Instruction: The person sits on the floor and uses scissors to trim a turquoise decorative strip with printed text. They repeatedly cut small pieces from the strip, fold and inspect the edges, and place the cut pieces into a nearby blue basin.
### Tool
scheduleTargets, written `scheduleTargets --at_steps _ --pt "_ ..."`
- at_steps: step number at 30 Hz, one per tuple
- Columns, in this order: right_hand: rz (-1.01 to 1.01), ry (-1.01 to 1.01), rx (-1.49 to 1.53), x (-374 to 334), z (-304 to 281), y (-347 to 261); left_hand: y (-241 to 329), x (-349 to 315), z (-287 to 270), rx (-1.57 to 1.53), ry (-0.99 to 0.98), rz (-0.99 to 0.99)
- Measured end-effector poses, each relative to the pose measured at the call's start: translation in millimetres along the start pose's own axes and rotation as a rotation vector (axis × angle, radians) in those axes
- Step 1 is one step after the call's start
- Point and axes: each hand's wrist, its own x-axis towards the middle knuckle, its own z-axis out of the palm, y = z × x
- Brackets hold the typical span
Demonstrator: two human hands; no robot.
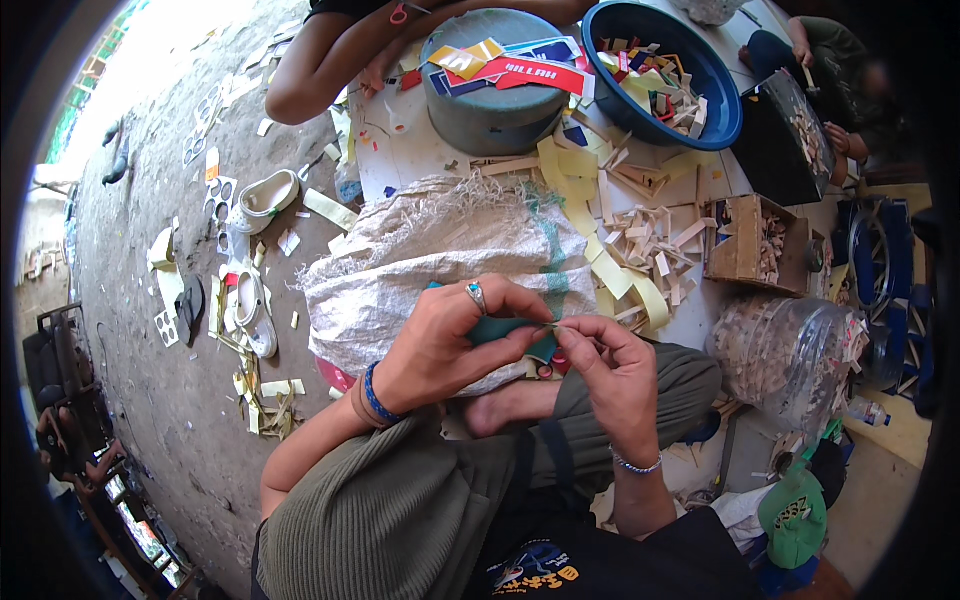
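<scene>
A teal piece of thin sheet (492, 329) is held in my left hand (432, 345), thumb and fingers closed on it. At its right end my right hand (612, 372) pinches a tiny yellowish sliver, too small to name; my fingertips nearly meet there. Below both hands, a pair of red loops like scissor handles (560, 362) shows partly, near my bare foot (495, 408). In front of me lies a crumpled white woven sack (440, 250) with frayed edges and a green stripe.
Beyond the sack stand an upturned grey-green tub (490, 122) with coloured strips on top and a blue basin (722, 120) of small pieces. Wood sticks (660, 250), a wooden box (738, 240) and a plastic jug (770, 350) are at right. Two people sit nearby. Shoes (268, 195) lie left.
</scene>
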Motion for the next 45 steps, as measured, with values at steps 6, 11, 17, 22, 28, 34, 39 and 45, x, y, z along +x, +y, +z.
scheduleTargets --at_steps 6,11,17,22,28,34,39,45 --pt "0.062 -0.053 0.133 0.6 -3.1 -1.9 0.9 -0.9 -0.1 -0.022 -0.001 -0.007" --pt "0.058 -0.063 0.138 -0.3 -2.7 -2.7 0.5 -0.7 -0.8 -0.021 -0.012 -0.011" --pt "0.052 -0.061 0.096 -0.2 -3.0 -2.1 0.4 -0.4 -0.3 -0.012 -0.015 0.013" --pt "0.034 -0.055 0.021 -0.7 -3.7 -2.8 0.3 -0.6 -0.4 0.016 0.000 0.044" --pt "-0.009 -0.076 -0.026 -0.4 -4.2 -4.4 1.4 -1.5 -1.3 0.029 -0.007 0.032" --pt "-0.020 -0.096 -0.078 -1.7 -6.0 -5.0 3.9 -2.6 -3.4 0.032 -0.040 -0.006" --pt "-0.099 -0.126 -0.155 -0.3 -7.4 -1.5 3.5 -2.1 -2.5 0.043 -0.034 0.032" --pt "-0.186 -0.146 -0.280 0.1 -11.1 -2.9 3.9 -3.0 -4.0 -0.066 -0.072 -0.074"
